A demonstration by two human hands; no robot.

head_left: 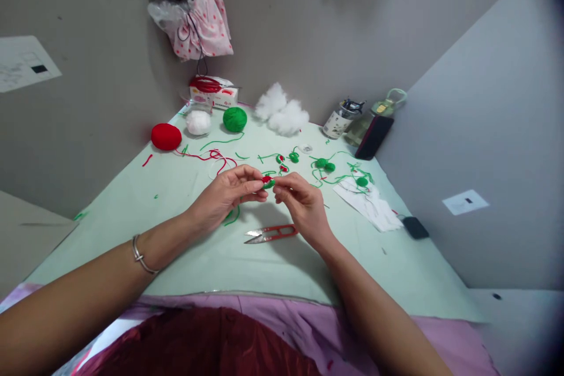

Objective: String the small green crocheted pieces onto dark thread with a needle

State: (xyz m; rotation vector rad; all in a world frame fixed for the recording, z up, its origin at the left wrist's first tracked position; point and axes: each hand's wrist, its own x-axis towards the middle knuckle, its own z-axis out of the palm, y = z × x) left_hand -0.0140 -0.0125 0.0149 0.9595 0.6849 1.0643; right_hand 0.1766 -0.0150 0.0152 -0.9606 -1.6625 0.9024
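Both hands meet above the middle of a pale green table (132, 211). My left hand (227, 194) pinches a small red and green yarn piece (267, 181) between thumb and fingertips. My right hand (302, 202) is closed in a pinch against the same piece from the right. A green yarn strand (232, 217) trails under my left palm. Red thread snips (271, 234) lie on the table just below the hands, touched by neither.
At the back stand a red yarn ball (166, 136), a white ball (198, 122), a green ball (234, 119), white stuffing (282, 110) and a jar (340, 120). Small green yarn pieces (325, 165) and white paper (368, 202) lie to the right. Grey walls enclose the table.
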